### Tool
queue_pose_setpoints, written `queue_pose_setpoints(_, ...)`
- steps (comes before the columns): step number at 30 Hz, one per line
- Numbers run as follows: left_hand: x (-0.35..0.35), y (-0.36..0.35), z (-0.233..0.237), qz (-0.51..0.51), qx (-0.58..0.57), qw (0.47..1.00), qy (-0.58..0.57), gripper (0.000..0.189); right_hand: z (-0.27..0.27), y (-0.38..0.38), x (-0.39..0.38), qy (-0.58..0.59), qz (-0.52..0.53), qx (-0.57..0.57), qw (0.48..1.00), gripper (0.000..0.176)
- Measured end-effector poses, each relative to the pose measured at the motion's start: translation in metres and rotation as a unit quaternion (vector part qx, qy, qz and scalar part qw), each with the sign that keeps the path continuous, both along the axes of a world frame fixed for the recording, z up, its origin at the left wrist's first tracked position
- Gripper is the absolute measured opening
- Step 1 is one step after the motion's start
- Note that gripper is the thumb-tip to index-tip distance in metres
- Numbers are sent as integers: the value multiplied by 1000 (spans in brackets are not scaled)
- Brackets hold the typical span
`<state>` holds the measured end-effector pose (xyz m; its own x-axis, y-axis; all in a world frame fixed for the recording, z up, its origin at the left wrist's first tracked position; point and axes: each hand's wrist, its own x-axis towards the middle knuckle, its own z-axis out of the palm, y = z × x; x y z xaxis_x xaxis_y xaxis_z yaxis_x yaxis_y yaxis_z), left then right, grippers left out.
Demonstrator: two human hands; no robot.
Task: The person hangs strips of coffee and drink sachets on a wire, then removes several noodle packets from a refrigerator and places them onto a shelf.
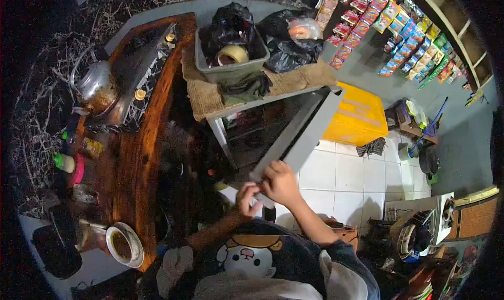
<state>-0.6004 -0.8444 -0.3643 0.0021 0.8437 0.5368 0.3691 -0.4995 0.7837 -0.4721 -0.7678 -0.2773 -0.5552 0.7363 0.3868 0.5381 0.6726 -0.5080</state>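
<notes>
My right hand (282, 183) is closed over the near end of a long grey metal panel (299, 134). The panel slants out from a glass-fronted cabinet (252, 126). My left hand (245, 197) is just beside the right one, its fingertips pinched at the same end of the panel. What lies between those fingertips is too small to make out. A white sheet (231, 194) shows just under the left hand. My dark shirt with a cartoon print (252, 255) fills the bottom of the view.
On top of the cabinet, a burlap cloth holds a grey tub (231, 63) with a tape roll (232, 53) and black bags. To the left, a wooden counter (139, 158) carries a kettle (97, 87) and a bowl of dark liquid (124, 245). A yellow crate (357, 119) sits on white tiles.
</notes>
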Motion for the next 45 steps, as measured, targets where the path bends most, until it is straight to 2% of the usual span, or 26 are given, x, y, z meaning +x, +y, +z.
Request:
queue_pose_setpoints(2,23,-3,-8,-128,7,992,10,32,5,-17,38,-21,-36,-61,997,18)
queue_pose_setpoints(3,35,-1,-7,-191,28,981,30,32,6,-21,57,8,-54,-55,997,24)
queue_pose_setpoints(4,46,3,-5,-211,21,972,99,30,6,-25,76,-8,-106,-57,993,29)
queue_pose_setpoints(5,56,10,3,-270,-23,959,81,27,6,-28,93,-14,-169,-47,984,33)
queue_pose_setpoints(6,67,17,-5,-289,-42,954,64,28,10,-31,111,-35,-218,-66,973,38)
queue_pose_setpoints(7,76,24,-12,-306,-61,949,46,29,7,-34,127,-53,-289,-58,954,50)
queue_pose_setpoints(8,80,33,-5,-308,-44,949,58,31,2,-38,146,-85,-302,-1,950,53)
queue_pose_setpoints(9,83,42,2,-310,-27,948,69,33,-3,-39,159,-133,-369,-41,919,51)
queue_pose_setpoints(11,84,52,-6,-291,-78,950,86,37,-21,-33,190,-295,-455,28,840,47)
queue_pose_setpoints(13,77,57,-3,-272,-126,949,96,36,-25,-17,211,-322,-517,59,791,47)
queue_pose_setpoints(15,67,57,-14,-255,-131,949,134,32,-33,0,246,-326,-552,56,765,57)
queue_pose_setpoints(17,56,51,-23,-267,-137,945,128,32,-31,15,272,-300,-572,73,759,59)
queue_pose_setpoints(19,43,46,-49,-234,-156,944,174,33,-31,32,295,-309,-588,78,744,62)
queue_pose_setpoints(23,23,50,-86,-210,-174,944,188,33,-44,62,320,-274,-618,93,731,72)
queue_pose_setpoints(26,17,57,-99,-144,-231,947,171,34,-47,75,326,-266,-618,90,734,80)
queue_pose_setpoints(29,14,63,-112,-134,-235,951,149,34,-52,83,325,-212,-607,104,759,81)
queue_pose_setpoints(30,15,63,-114,-132,-235,951,151,34,-50,80,319,-230,-609,92,753,81)
queue_pose_setpoints(31,16,61,-116,-134,-242,949,150,34,-63,81,317,-211,-610,66,761,80)
queue_pose_setpoints(33,18,59,-125,-136,-246,948,151,34,-125,74,310,-134,-609,86,777,75)
queue_pose_setpoints(35,19,57,-139,-155,-276,938,143,32,-169,41,277,-132,-609,-31,782,69)
queue_pose_setpoints(36,20,56,-137,-165,-286,933,142,31,-196,20,263,-116,-574,-49,809,67)
queue_pose_setpoints(37,21,55,-142,-165,-285,933,144,31,-234,8,251,-111,-576,-177,790,70)
queue_pose_setpoints(39,22,58,-154,-142,-293,929,176,31,-246,-21,220,-151,-522,-330,772,70)
queue_pose_setpoints(41,30,70,-150,-148,-312,915,210,32,-246,-26,214,-167,-471,-373,782,70)
queue_pose_setpoints(45,71,124,-146,-161,-273,916,247,32,-247,14,233,-109,-481,-319,809,61)
